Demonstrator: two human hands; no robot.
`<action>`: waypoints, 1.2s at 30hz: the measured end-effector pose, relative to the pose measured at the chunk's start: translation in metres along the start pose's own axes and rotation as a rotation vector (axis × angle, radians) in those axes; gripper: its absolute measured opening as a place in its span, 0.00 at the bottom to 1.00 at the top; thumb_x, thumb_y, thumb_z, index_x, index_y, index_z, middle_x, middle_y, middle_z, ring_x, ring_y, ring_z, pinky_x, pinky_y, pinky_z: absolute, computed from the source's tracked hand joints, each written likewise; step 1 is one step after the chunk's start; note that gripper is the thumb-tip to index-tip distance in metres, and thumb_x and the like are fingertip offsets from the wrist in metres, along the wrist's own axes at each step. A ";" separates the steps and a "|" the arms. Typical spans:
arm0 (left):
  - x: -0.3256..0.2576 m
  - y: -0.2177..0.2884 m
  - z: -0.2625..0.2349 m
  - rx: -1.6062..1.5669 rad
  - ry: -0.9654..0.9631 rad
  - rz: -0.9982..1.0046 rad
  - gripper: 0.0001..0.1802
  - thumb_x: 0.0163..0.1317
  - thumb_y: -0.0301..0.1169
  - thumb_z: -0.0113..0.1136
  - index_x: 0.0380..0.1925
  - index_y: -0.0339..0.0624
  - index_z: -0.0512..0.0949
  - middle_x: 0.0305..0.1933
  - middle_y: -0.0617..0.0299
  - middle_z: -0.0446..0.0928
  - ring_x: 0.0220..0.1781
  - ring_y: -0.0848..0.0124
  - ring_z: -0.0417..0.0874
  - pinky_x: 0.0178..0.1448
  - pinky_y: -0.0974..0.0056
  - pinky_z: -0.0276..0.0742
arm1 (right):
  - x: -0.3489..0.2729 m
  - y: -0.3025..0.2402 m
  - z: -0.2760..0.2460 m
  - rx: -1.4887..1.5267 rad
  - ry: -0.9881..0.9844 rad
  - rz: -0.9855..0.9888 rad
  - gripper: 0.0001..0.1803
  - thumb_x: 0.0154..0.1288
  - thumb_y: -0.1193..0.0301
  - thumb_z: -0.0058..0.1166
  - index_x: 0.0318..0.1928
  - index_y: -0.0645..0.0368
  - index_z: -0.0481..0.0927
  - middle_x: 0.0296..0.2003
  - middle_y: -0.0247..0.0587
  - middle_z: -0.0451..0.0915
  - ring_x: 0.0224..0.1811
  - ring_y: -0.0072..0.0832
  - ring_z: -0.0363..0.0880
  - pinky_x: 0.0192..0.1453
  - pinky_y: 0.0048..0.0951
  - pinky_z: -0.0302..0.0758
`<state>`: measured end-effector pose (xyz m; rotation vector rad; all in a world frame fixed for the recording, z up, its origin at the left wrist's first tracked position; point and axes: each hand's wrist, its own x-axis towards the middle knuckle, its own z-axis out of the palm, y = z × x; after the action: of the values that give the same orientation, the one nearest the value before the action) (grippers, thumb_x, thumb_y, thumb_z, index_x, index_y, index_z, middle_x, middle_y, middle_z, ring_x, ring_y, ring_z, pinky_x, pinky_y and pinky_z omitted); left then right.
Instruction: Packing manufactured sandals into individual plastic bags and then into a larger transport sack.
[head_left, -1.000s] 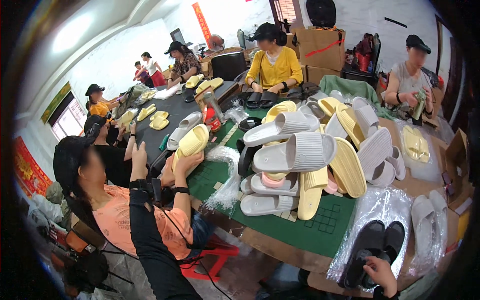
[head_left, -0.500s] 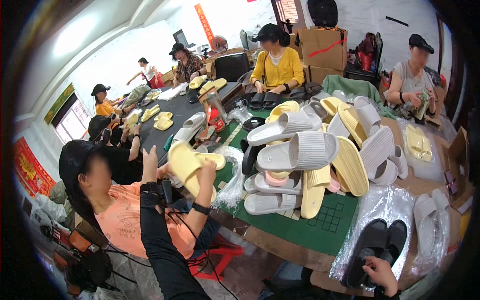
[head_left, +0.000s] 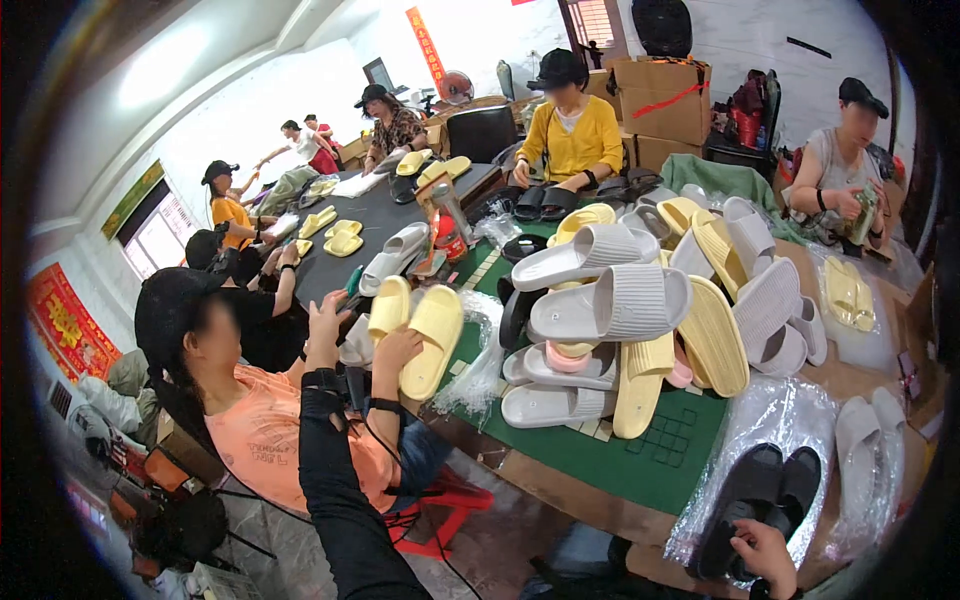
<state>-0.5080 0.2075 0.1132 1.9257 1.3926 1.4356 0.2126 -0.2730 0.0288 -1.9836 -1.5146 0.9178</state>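
Note:
My left hand [head_left: 326, 318], on a black-sleeved arm, is raised with fingers spread and holds nothing. Just to its right is a pair of yellow slippers [head_left: 420, 335], gripped from below by a hand [head_left: 396, 352] of the seated person in an orange shirt [head_left: 262, 430]. My right hand [head_left: 766, 556] is at the lower edge, closed on the near end of a clear plastic bag holding a pair of black slippers [head_left: 752, 500]. That bag lies on the brown table edge [head_left: 560, 490].
A heap of grey, yellow and pink slippers [head_left: 640, 320] is piled on a green cutting mat [head_left: 650, 455]. Bagged grey slippers [head_left: 870, 450] lie to the right. Several people sit around the long dark table [head_left: 350, 225]. Cardboard boxes [head_left: 665, 95] are stacked behind.
My left hand held a yellow slipper a second ago; now it is open and further left. The seated person's hand holds the yellow pair. My right hand has stayed on the bag.

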 end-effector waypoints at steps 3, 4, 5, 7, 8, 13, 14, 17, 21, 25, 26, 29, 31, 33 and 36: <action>0.008 -0.039 -0.009 0.058 0.080 -0.276 0.23 0.67 0.46 0.44 0.57 0.50 0.69 0.64 0.62 0.68 0.67 0.68 0.66 0.61 0.50 0.61 | 0.000 -0.005 -0.001 0.000 0.012 0.019 0.19 0.56 0.73 0.61 0.49 0.65 0.77 0.32 0.46 0.82 0.32 0.32 0.82 0.38 0.29 0.77; 0.013 -0.049 -0.002 0.061 0.329 -0.270 0.16 0.64 0.29 0.52 0.49 0.33 0.72 0.51 0.53 0.76 0.54 0.66 0.76 0.60 0.66 0.70 | 0.000 -0.006 -0.001 0.013 0.015 0.035 0.19 0.56 0.73 0.61 0.49 0.65 0.77 0.32 0.46 0.82 0.32 0.32 0.82 0.38 0.29 0.77; 0.013 -0.072 0.005 0.049 0.323 -0.282 0.16 0.64 0.29 0.52 0.49 0.33 0.72 0.51 0.53 0.76 0.54 0.66 0.76 0.60 0.66 0.70 | 0.002 -0.011 0.002 0.009 0.023 0.068 0.20 0.56 0.74 0.61 0.50 0.65 0.77 0.32 0.46 0.82 0.32 0.31 0.82 0.38 0.29 0.77; 0.014 -0.084 -0.010 0.089 0.204 -0.207 0.17 0.62 0.30 0.56 0.50 0.33 0.73 0.49 0.52 0.77 0.50 0.64 0.78 0.56 0.64 0.73 | -0.001 -0.011 0.000 0.015 0.028 0.064 0.20 0.56 0.74 0.61 0.50 0.65 0.77 0.31 0.46 0.82 0.32 0.31 0.82 0.38 0.29 0.77; 0.010 -0.090 -0.061 0.110 0.169 -0.152 0.18 0.61 0.30 0.58 0.50 0.33 0.73 0.47 0.54 0.77 0.47 0.67 0.79 0.52 0.64 0.75 | 0.004 -0.001 -0.002 0.049 -0.008 0.023 0.20 0.56 0.74 0.61 0.50 0.64 0.77 0.31 0.46 0.82 0.31 0.31 0.82 0.38 0.29 0.77; 0.001 -0.097 -0.030 -0.010 0.027 -0.378 0.29 0.65 0.43 0.53 0.64 0.49 0.60 0.44 0.69 0.72 0.40 0.75 0.69 0.40 0.65 0.65 | 0.002 0.004 0.007 -0.016 -0.001 0.039 0.21 0.55 0.73 0.61 0.51 0.64 0.77 0.32 0.45 0.82 0.32 0.30 0.82 0.39 0.29 0.77; 0.000 -0.076 -0.038 0.010 0.050 -0.412 0.29 0.65 0.43 0.53 0.64 0.49 0.60 0.43 0.69 0.72 0.39 0.76 0.68 0.38 0.64 0.66 | 0.002 0.009 0.005 0.013 -0.014 0.035 0.21 0.55 0.73 0.61 0.51 0.64 0.77 0.32 0.45 0.82 0.32 0.30 0.82 0.40 0.29 0.77; -0.011 -0.037 0.015 0.079 0.174 -0.479 0.31 0.65 0.41 0.53 0.66 0.48 0.59 0.43 0.69 0.72 0.38 0.76 0.68 0.35 0.64 0.66 | 0.003 -0.006 0.006 -0.032 0.002 0.048 0.22 0.55 0.73 0.61 0.51 0.65 0.76 0.32 0.45 0.82 0.33 0.30 0.82 0.40 0.29 0.77; -0.030 0.074 0.076 0.082 0.253 -0.453 0.36 0.63 0.39 0.55 0.69 0.45 0.54 0.47 0.64 0.72 0.39 0.74 0.69 0.34 0.64 0.67 | 0.000 -0.002 0.005 -0.015 0.009 0.066 0.22 0.56 0.73 0.61 0.51 0.65 0.76 0.32 0.45 0.82 0.33 0.31 0.82 0.41 0.30 0.77; -0.045 0.138 0.106 0.101 0.073 -0.405 0.44 0.60 0.35 0.60 0.72 0.47 0.46 0.68 0.45 0.61 0.63 0.60 0.69 0.59 0.65 0.67 | 0.001 -0.001 0.006 0.010 -0.006 0.043 0.21 0.56 0.72 0.61 0.51 0.65 0.76 0.32 0.46 0.82 0.33 0.32 0.82 0.41 0.30 0.78; -0.051 0.153 0.111 0.102 0.077 -0.406 0.44 0.60 0.35 0.60 0.72 0.47 0.46 0.68 0.45 0.61 0.63 0.60 0.69 0.59 0.65 0.67 | 0.002 -0.003 0.006 0.008 -0.006 0.048 0.21 0.56 0.72 0.61 0.51 0.65 0.76 0.32 0.46 0.82 0.33 0.32 0.82 0.40 0.30 0.78; -0.059 0.169 0.119 0.125 0.003 -0.458 0.44 0.60 0.36 0.60 0.72 0.48 0.47 0.69 0.42 0.59 0.63 0.59 0.68 0.60 0.63 0.66 | 0.004 -0.005 0.004 -0.037 -0.012 0.046 0.21 0.56 0.72 0.61 0.50 0.65 0.77 0.32 0.47 0.83 0.33 0.32 0.83 0.40 0.30 0.78; -0.065 0.163 0.118 0.142 -0.016 -0.456 0.44 0.60 0.36 0.61 0.72 0.48 0.47 0.70 0.42 0.56 0.67 0.57 0.65 0.63 0.62 0.64 | 0.003 -0.008 0.003 -0.050 -0.008 0.033 0.21 0.56 0.73 0.61 0.50 0.65 0.77 0.32 0.47 0.83 0.33 0.32 0.83 0.40 0.30 0.78; -0.074 0.152 0.113 0.101 -0.003 -0.478 0.44 0.60 0.36 0.60 0.72 0.46 0.47 0.71 0.43 0.55 0.70 0.57 0.61 0.66 0.61 0.62 | 0.002 -0.004 0.002 -0.053 -0.012 0.016 0.21 0.55 0.73 0.61 0.50 0.64 0.77 0.32 0.47 0.83 0.33 0.32 0.83 0.40 0.30 0.78; -0.093 0.134 0.106 0.115 0.017 -0.310 0.42 0.61 0.34 0.58 0.72 0.45 0.48 0.72 0.37 0.52 0.73 0.53 0.55 0.69 0.60 0.58 | 0.001 0.000 0.003 -0.041 -0.011 -0.011 0.21 0.55 0.73 0.62 0.50 0.64 0.77 0.32 0.47 0.83 0.33 0.32 0.83 0.40 0.30 0.78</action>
<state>-0.3499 0.0947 0.1223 1.6714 1.7268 1.2512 0.2104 -0.2723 0.0270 -2.0003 -1.5610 0.9009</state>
